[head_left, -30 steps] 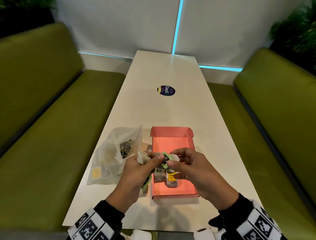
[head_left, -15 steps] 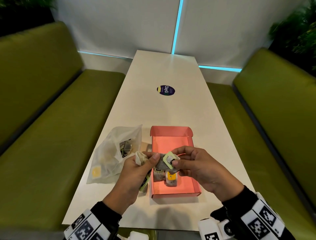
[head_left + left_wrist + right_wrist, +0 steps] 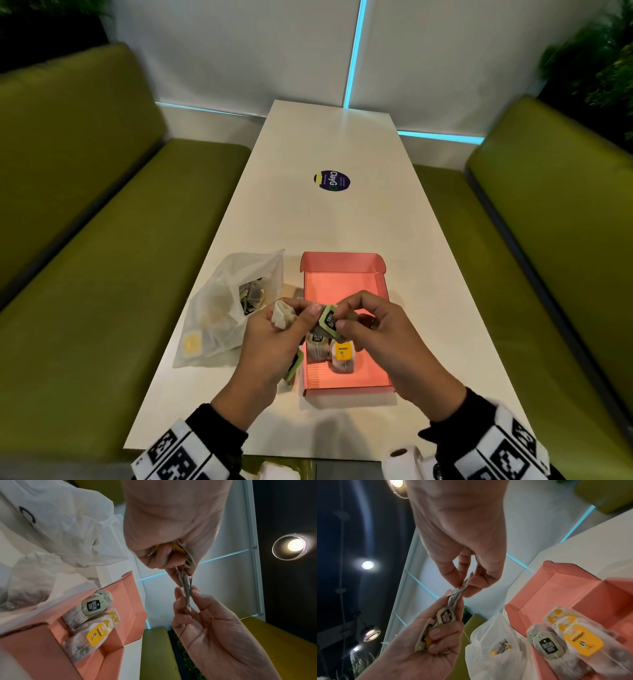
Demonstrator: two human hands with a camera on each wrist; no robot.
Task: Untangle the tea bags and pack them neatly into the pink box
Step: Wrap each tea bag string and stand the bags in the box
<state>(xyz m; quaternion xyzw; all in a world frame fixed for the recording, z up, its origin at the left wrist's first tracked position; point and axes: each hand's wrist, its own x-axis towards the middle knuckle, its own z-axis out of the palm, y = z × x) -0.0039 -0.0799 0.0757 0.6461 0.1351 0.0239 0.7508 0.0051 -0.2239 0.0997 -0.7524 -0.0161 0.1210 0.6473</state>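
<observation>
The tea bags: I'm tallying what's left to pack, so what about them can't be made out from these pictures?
- Left hand clump: its count, since curled fingers cover it in all three views.
- White plastic bag: its contents are veiled by cloudy film, in head and wrist views.
- Pink box: both hands block the middle of the floor in the head view.
- Right hand grip: the string is too thin to trace.

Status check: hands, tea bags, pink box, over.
Left hand grips tangled tea bags; right hand pinches one green-tagged bag. Pink box open, bags inside. Nothing blocking it.
</observation>
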